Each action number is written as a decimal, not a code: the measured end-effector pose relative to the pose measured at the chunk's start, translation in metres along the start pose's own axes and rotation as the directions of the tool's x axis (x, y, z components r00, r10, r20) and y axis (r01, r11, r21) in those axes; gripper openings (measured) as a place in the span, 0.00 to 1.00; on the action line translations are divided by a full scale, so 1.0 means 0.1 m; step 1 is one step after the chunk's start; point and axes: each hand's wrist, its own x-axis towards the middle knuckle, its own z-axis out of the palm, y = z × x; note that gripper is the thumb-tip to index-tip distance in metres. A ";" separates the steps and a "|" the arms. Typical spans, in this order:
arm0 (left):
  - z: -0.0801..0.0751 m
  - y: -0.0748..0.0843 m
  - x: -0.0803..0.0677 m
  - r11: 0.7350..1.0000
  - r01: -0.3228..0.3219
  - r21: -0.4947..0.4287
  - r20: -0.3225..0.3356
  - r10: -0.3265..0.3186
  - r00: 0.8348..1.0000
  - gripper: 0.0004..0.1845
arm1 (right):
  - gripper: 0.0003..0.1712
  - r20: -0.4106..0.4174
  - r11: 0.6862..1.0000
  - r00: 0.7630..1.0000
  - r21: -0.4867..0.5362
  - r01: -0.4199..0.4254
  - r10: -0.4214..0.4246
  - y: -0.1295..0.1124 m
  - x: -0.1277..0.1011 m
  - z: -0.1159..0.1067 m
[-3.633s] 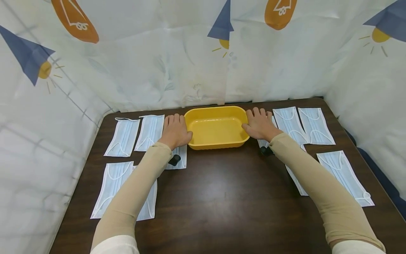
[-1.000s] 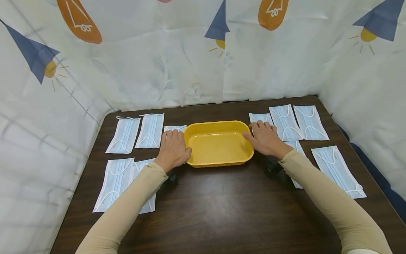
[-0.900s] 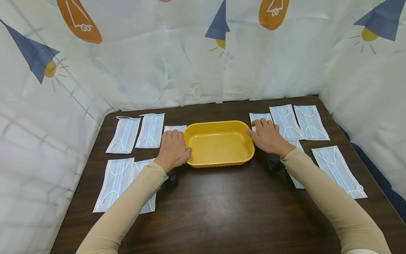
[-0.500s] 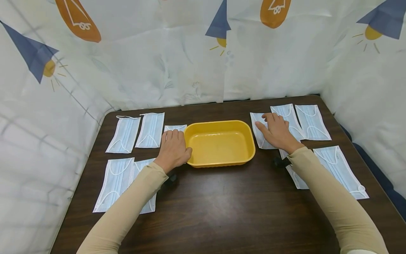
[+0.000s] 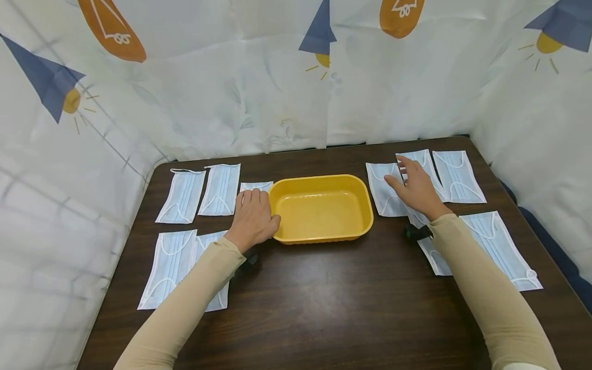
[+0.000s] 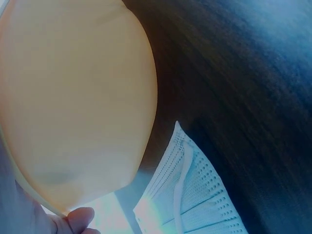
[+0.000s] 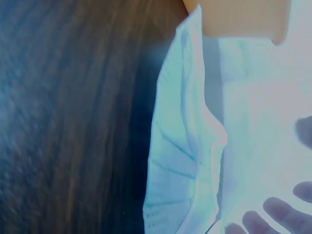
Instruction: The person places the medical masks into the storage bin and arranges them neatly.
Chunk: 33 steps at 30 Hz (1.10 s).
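A shallow yellow plastic tray (image 5: 321, 210) stands near the middle of the table, with nothing lying in it. My left hand (image 5: 254, 218) grips its left rim; in the left wrist view the thumb (image 6: 80, 218) and fingertips curl at the tray's edge. My right hand (image 5: 416, 187) is off the tray, its fingers spread over the blue pleated face masks at the right. Nearest to it are one mask (image 5: 381, 187) beside the tray and another (image 5: 427, 167) farther back. In the right wrist view my fingers (image 7: 282, 214) show loose above a mask (image 7: 178, 161), holding nothing.
More masks lie flat at the left, such as one (image 5: 182, 195) at the back and one (image 5: 168, 262) in front. At the right are one at the back corner (image 5: 460, 174) and one in front (image 5: 504, 249). Behind the dark table (image 5: 319, 303) hangs a patterned white curtain (image 5: 194, 97).
The tray has come toward me from the table's back edge, between both hands. My right hand has since let go of its rim and moved right, over the masks; the left hand stays.
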 end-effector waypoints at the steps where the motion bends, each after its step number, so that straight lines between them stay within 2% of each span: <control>1: 0.00 0.00 0.00 1.000 0.000 -0.002 -0.002 0.000 1.000 0.20 | 0.44 -0.009 1.000 1.000 0.011 -0.007 0.007 0.01 0.01 -0.01; 10: 0.01 0.00 0.00 1.000 -0.007 -0.010 -0.013 0.007 1.000 0.19 | 0.43 -0.048 0.990 0.995 0.118 -0.075 0.082 0.17 0.06 -0.03; 23: 0.02 0.00 0.01 1.000 -0.005 -0.019 -0.006 0.004 1.000 0.19 | 0.48 -0.019 0.981 0.991 0.144 -0.126 0.131 0.35 0.10 0.00; 33: 0.03 0.00 0.01 1.000 -0.006 -0.027 -0.017 0.005 1.000 0.19 | 0.46 -0.008 0.986 0.991 0.109 -0.128 0.130 0.32 0.10 0.03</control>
